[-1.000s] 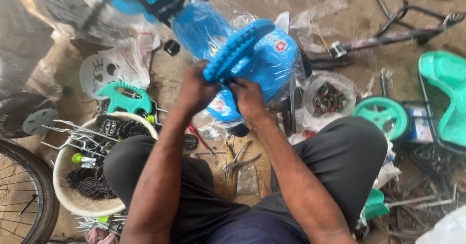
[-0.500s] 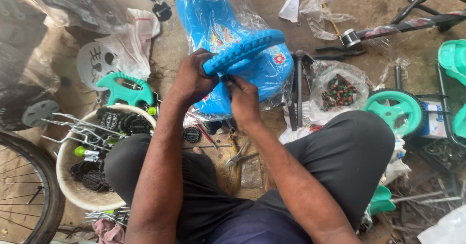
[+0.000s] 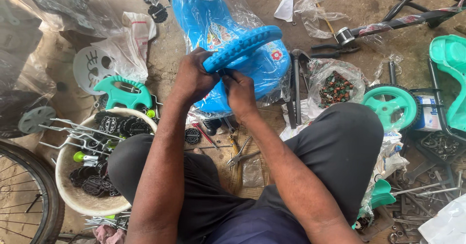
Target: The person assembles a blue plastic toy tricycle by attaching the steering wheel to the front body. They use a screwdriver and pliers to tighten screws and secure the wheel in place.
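Observation:
My left hand [image 3: 192, 79] grips the near end of a blue ribbed plastic wheel [image 3: 242, 47], held on edge. My right hand [image 3: 239, 93] pinches at the underside of the same wheel, fingers closed near its hub. Just behind the wheel lies a blue plastic toy-car body [image 3: 228, 35] wrapped in clear film, with colourful stickers. Both forearms reach out over my knees in dark trousers. Pliers [image 3: 241, 154] lie on the ground between my legs.
A white basin [image 3: 77, 195] of metal rods and black parts stands at left, with a teal handle piece [image 3: 121, 92] beside it. A teal wheel [image 3: 391, 107], a bag of small nuts [image 3: 336, 86] and a teal seat [image 3: 451, 59] lie at right. A bicycle tyre [image 3: 29, 190] is at the lower left.
The view has tilted down and the blue wheel has sunk lower against the car body. My hands have stayed on the wheel, with my right fingers shifting under its hub.

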